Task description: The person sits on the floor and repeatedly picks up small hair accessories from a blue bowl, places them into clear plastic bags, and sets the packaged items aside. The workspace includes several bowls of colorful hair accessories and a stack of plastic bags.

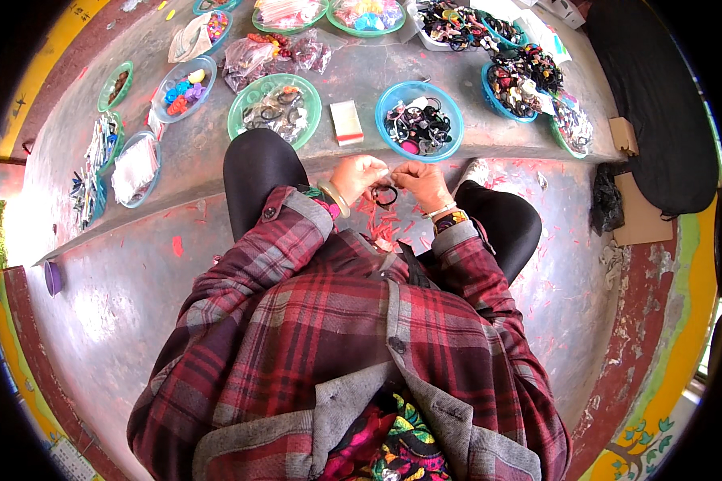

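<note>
My left hand point(354, 178) and my right hand point(422, 183) are close together between my knees, each with thumb and fingers pinched. A black hair tie point(395, 197) hangs as a loop between them, just below the fingertips. Both hands seem to grip its upper part, though the fingers cover the exact hold. Straight ahead stands a blue bowl point(459, 119) with many black hair ties and a pink piece in it. Left of that are a small white and red box point(346, 120) and a green bowl point(234, 120) of hair ties and pale pieces.
Along the raised concrete ledge point(349, 68) are several more bowls and baskets of hair ties, pens and coloured pieces. Plastic bags point(249, 64) lie farther back. Red scraps point(385, 220) litter the floor below my hands. A purple cup point(53, 278) stands at the far left.
</note>
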`<state>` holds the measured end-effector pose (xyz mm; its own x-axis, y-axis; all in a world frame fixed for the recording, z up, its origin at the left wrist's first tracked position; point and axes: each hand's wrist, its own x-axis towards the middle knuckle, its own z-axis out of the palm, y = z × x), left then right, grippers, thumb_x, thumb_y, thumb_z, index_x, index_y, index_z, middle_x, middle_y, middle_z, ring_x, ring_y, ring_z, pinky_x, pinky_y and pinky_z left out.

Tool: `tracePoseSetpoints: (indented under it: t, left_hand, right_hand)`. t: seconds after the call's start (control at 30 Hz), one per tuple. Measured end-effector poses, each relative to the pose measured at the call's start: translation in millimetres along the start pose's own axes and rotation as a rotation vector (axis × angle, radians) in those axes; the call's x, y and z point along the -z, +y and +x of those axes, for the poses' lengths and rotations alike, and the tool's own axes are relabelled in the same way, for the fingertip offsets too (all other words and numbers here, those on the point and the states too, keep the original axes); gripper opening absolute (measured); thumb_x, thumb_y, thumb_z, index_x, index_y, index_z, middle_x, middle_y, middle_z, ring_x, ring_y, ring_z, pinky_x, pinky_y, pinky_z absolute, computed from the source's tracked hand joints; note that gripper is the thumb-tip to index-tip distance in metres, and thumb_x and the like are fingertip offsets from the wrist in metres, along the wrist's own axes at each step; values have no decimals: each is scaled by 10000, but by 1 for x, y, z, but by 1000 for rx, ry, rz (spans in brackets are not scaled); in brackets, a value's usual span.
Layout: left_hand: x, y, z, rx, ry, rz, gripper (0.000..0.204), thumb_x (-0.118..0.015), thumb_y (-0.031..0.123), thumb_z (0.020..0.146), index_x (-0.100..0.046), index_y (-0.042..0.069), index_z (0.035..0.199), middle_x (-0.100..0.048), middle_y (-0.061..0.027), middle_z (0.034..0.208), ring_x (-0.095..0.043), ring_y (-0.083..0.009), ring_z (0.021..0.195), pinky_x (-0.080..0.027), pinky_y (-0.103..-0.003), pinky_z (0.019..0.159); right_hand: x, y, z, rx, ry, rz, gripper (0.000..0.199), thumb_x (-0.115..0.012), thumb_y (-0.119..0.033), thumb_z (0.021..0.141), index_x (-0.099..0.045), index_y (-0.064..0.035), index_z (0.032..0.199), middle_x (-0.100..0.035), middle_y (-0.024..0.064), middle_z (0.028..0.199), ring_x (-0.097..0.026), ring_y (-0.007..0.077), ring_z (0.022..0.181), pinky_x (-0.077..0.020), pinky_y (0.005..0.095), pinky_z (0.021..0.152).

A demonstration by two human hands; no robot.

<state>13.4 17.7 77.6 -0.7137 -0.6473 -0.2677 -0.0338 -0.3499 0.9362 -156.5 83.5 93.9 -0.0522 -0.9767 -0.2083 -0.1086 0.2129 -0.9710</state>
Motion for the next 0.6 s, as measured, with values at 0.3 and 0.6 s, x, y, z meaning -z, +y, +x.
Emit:
tracePoseSetpoints:
  t: [0.3, 0.6]
  left_hand:
    - [-1, 13, -4, 174, 67, -147, 309, -493, 295, 849, -513, 9, 963, -599, -75, 823, -596, -133, 707, -404, -176, 425]
    - [5, 10, -4, 184, 26, -195, 195, -557, 100, 787, -505, 10, 952, -600, -90, 847, -601, -153, 746, -419, -186, 465]
  right_hand:
    - [27, -15, -3, 0, 169, 394, 87, -567, -110, 790, -581, -46, 734, -571, 7, 656, -481, 67, 562, -369, 198, 540]
    - [36, -18, -6, 13, 252, 401, 82, -570, -107, 791, -581, -37, 750, -568, 5, 666, -473, 68, 566, -376, 196, 554]
